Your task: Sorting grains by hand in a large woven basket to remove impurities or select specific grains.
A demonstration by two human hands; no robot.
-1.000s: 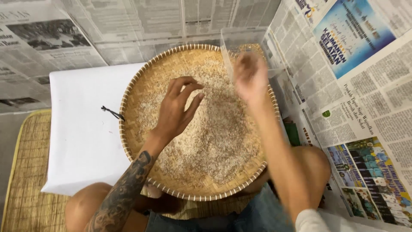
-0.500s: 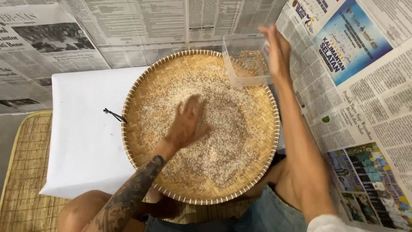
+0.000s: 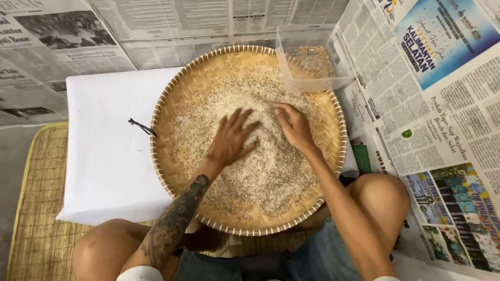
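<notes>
Resting spread flat on rice (image 3: 260, 171) (both hands), left hand (image 3: 232, 139) open, right hand (image 3: 292, 125) loosely curled, round woven tray (image 3: 172, 99)

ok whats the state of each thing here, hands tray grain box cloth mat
left hand: open, fingers spread, flat on the grain
right hand: fingers curled, tips in the grain
tray: round, woven, holds the grain, partly over the cloth
grain: loose, spread across the tray
box: clear plastic, open top, some grain inside, at the tray's far rim
cloth: white, laid flat under the tray
mat: woven, flat, partly covered by the cloth
</notes>
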